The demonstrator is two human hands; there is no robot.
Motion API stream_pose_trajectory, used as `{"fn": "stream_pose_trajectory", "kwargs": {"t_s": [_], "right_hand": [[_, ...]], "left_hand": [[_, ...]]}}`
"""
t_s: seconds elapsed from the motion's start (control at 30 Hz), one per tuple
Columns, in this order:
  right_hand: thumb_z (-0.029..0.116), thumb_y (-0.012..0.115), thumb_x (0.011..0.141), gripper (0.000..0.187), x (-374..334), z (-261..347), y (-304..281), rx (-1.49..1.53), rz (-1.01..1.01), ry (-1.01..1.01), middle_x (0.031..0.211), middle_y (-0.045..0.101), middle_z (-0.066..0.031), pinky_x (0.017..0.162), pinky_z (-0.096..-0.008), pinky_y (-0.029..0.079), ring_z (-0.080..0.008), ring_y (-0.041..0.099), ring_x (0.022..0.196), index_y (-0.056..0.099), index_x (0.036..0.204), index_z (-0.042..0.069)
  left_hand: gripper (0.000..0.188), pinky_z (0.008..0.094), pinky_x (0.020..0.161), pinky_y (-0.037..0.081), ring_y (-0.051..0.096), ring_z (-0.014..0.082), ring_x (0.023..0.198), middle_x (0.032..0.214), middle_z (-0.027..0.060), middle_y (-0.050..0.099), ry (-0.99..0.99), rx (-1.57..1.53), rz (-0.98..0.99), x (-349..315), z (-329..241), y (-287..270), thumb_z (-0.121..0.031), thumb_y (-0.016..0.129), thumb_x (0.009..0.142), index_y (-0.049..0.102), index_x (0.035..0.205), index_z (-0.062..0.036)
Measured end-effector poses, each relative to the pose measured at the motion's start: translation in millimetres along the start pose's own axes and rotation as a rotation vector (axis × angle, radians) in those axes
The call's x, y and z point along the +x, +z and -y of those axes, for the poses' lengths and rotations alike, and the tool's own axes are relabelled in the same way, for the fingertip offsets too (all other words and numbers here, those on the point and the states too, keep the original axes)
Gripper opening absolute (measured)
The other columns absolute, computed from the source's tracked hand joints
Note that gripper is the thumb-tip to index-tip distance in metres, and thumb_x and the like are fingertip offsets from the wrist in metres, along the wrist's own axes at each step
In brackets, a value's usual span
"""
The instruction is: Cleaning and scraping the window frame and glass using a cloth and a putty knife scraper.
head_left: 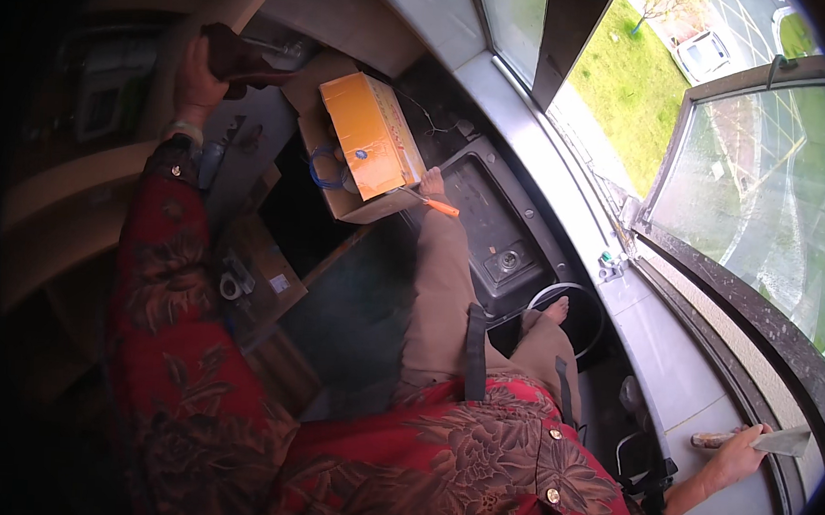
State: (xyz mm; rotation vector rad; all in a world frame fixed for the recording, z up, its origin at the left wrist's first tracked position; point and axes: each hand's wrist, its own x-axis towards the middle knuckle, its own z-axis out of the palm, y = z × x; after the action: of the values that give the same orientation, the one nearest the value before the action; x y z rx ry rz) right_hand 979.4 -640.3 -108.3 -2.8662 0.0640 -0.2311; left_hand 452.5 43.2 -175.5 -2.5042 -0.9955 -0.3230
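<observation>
My right hand [736, 458] is closed around a putty knife [784, 440] at the lower right, beside the window frame. The knife's flat metal blade points right, over the frame's lower track, and its worn handle [713, 440] sticks out to the left of the hand. At the upper left, my raised left hand [199, 83] is closed on a dark brown, soft-looking piece of cloth [239, 59]. Its fingers are partly hidden by the cloth. The window frame [764, 313] near my right hand is dark and speckled with white spots.
I am above a dark sink [489, 215], with my bare feet [432, 181] on and beside it. A cardboard box [352, 206] holds an orange box [363, 134], with an orange-handled tool [441, 206] at its edge. The open window sash [743, 172] swings outward over grass [619, 63]. A tiled sill [655, 345] runs alongside.
</observation>
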Motion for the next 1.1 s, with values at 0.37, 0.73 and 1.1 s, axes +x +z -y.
{"fn": "stream_pose_trajectory", "kwargs": {"t_s": [0.37, 0.73, 1.1], "right_hand": [[0.022, 0.045, 0.090, 0.030, 1, -1, -1, -0.019, 0.014, -0.060, 0.080, 0.058, -0.0134, 0.065, -0.0338, 0.047, -0.0201, 0.058, 0.069, 0.055, 0.106, 0.000], [0.026, 0.045, 0.088, 0.035, 3, -6, 1, -0.016, 0.021, -0.058, 0.081, 0.058, -0.0132, 0.068, -0.0339, 0.046, -0.0209, 0.058, 0.071, 0.053, 0.111, 0.001], [0.027, 0.046, 0.087, 0.035, 0, -9, 6, 0.008, -0.018, -0.034, 0.080, 0.058, -0.0139, 0.066, -0.0350, 0.046, -0.0220, 0.058, 0.070, 0.054, 0.110, 0.001]], "left_hand": [[0.071, 0.0431, 0.093, 0.040, 0.045, 0.0410, 0.110, 0.120, 0.0227, 0.044, 0.032, 0.030, -0.011, 0, 7, 1, -0.012, 0.071, 0.058, 0.042, 0.122, 0.0002], [0.072, 0.0437, 0.093, 0.039, 0.045, 0.0421, 0.110, 0.121, 0.0225, 0.044, 0.039, 0.003, -0.026, 2, 1, -4, -0.013, 0.072, 0.058, 0.042, 0.121, 0.0006], [0.076, 0.0443, 0.094, 0.039, 0.043, 0.0419, 0.112, 0.124, 0.0228, 0.041, 0.048, -0.026, -0.050, -2, 2, 0, -0.014, 0.075, 0.058, 0.039, 0.123, 0.0008]]}}
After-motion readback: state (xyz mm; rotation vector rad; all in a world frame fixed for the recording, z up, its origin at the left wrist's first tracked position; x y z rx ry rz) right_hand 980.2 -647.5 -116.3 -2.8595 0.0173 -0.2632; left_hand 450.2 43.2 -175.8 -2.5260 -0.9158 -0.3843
